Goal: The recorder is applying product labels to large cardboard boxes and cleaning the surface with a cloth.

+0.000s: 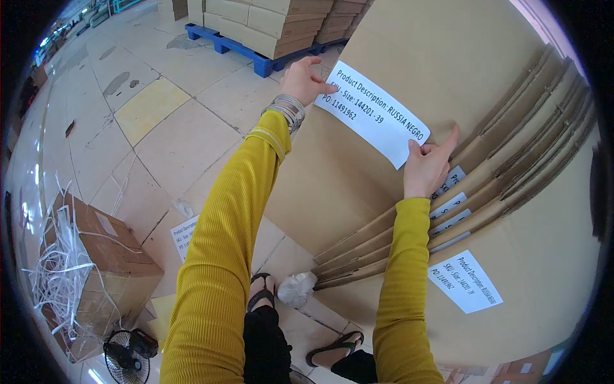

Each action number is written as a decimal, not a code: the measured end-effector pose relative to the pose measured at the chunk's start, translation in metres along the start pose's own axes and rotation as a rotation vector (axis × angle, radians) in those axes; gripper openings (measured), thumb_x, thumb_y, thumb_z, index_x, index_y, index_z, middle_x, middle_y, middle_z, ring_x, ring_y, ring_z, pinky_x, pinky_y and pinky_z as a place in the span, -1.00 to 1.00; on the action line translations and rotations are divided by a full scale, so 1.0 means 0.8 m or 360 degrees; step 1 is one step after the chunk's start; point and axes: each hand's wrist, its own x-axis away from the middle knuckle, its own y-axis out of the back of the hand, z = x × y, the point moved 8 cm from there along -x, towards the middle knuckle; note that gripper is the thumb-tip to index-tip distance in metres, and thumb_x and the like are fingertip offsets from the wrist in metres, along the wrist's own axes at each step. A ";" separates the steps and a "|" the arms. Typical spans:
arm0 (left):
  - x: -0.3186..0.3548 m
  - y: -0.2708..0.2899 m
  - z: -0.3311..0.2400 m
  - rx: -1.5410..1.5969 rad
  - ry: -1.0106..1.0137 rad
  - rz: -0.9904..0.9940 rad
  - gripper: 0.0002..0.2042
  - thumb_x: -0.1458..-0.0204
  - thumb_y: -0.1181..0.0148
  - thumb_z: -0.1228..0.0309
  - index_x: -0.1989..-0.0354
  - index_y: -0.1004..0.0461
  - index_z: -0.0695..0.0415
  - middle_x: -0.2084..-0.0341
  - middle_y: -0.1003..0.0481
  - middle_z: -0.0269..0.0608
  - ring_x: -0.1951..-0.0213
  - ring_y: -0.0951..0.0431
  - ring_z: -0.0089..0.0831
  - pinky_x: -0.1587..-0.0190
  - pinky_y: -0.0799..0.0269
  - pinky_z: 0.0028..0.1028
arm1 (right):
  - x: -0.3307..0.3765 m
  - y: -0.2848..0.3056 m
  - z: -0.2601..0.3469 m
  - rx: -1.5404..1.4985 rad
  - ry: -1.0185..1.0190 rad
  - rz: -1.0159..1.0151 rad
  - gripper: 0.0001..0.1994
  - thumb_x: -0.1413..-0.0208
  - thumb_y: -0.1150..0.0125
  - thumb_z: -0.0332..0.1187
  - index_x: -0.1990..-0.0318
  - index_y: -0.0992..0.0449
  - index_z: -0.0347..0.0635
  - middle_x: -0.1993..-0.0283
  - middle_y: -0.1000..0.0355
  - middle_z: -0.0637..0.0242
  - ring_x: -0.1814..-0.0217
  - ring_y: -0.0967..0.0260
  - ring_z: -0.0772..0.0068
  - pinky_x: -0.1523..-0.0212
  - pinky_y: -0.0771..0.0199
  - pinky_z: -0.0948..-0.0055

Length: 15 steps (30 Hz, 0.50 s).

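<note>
A white printed label (371, 112) lies at a slant against the front of a large brown cardboard sheet (441, 51). At its left end is my left hand (303, 81), fingers curled and thumb on the label's edge, beside the sheet's border. The label's lower right corner is in my right hand (427, 168), with the thumb over it and the index finger stretched along the cardboard. Nearer me, several more folded cardboard sheets (473, 185) lean in a fan, with parts of white labels between them. The nearest sheet carries another white label (465, 281).
A blue pallet (262, 66) with stacked cartons (256, 25) stands at the back. On the left are a carton (118, 256) full of white plastic strapping and a small black fan (128, 358). Another label (182, 237) lies near my left forearm; a whitish bundle (296, 290) is by my foot.
</note>
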 end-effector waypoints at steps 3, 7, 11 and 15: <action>0.001 0.001 0.004 0.0007 0.0099 -0.0020 -0.28 0.46 -0.48 0.33 -0.02 -0.34 0.18 0.53 -0.55 -0.28 0.36 -0.54 -0.45 0.20 -0.41 -0.46 | 0.000 -0.001 0.001 -0.0002 0.0060 0.0013 -0.15 0.14 -0.25 -0.46 -0.28 0.19 -0.11 0.49 -0.46 0.27 0.39 -0.42 0.08 0.32 -0.31 0.11; 0.003 0.002 -0.001 -0.0013 0.0121 -0.0027 -0.25 0.47 -0.48 0.33 -0.04 -0.31 0.18 0.53 -0.55 -0.26 0.36 -0.55 -0.42 0.21 -0.41 -0.44 | -0.001 -0.005 -0.003 0.0083 0.0063 -0.0006 -0.16 0.13 -0.25 -0.43 -0.28 0.19 -0.10 0.48 -0.46 0.27 0.39 -0.41 0.05 0.33 -0.31 0.07; 0.019 0.011 -0.023 -0.0200 0.0056 -0.0261 -0.25 0.47 -0.47 0.35 -0.04 -0.28 0.18 0.51 -0.54 -0.19 0.35 -0.54 -0.28 0.20 -0.41 -0.38 | -0.001 -0.003 0.004 0.0124 0.0080 -0.0030 -0.16 0.12 -0.25 -0.38 -0.28 0.18 -0.04 0.45 -0.47 0.18 0.34 -0.42 0.00 0.30 -0.32 0.06; 0.054 0.016 -0.047 -0.0226 0.0179 -0.0431 -0.33 0.40 -0.42 0.36 0.00 -0.29 0.19 0.42 -0.51 -0.07 0.27 -0.50 -0.11 0.13 -0.37 -0.28 | -0.005 0.000 0.010 0.0400 -0.0017 0.0020 -0.11 0.18 -0.31 -0.27 -0.28 0.18 0.05 0.26 -0.49 0.15 0.14 -0.40 -0.01 0.10 -0.30 0.09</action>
